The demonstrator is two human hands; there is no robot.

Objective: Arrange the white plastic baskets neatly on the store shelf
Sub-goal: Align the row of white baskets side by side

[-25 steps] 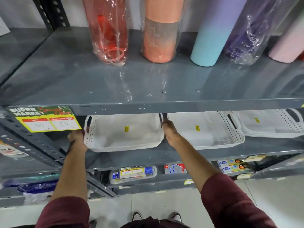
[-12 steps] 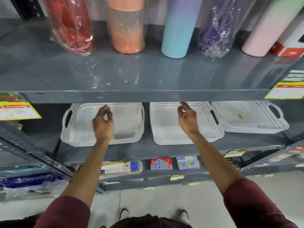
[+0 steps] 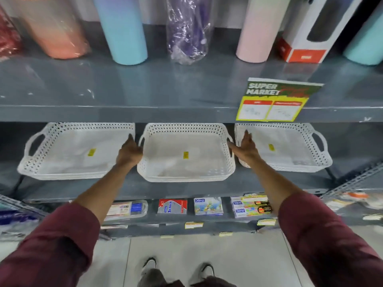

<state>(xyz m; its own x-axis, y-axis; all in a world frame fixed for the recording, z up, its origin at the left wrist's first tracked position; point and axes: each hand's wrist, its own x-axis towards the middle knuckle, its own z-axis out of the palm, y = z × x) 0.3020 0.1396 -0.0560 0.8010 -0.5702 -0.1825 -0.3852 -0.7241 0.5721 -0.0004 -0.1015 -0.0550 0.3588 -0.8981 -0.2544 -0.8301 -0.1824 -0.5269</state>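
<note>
Three white perforated plastic baskets stand side by side on the grey middle shelf (image 3: 182, 189). The left basket (image 3: 68, 154) and right basket (image 3: 290, 150) flank the middle basket (image 3: 186, 162). Each carries a small yellow sticker inside. My left hand (image 3: 129, 151) is at the middle basket's left handle, fingers apart, palm facing inward. My right hand (image 3: 245, 148) is at its right handle, fingers extended, lying over the right basket's left edge. Whether either hand grips a handle is unclear.
The upper shelf (image 3: 145, 112) overhangs the baskets and carries wrapped and bare tumblers and a boxed one (image 3: 306, 38). A yellow price tag (image 3: 273, 102) hangs on its front edge. Small packs (image 3: 208, 206) lie on the lower shelf. Slanted metal braces stand at both sides.
The view has shifted right along the shelf. Both hands moved from the left basket's sides, over the basket interiors, to the two sides of the middle basket.
</note>
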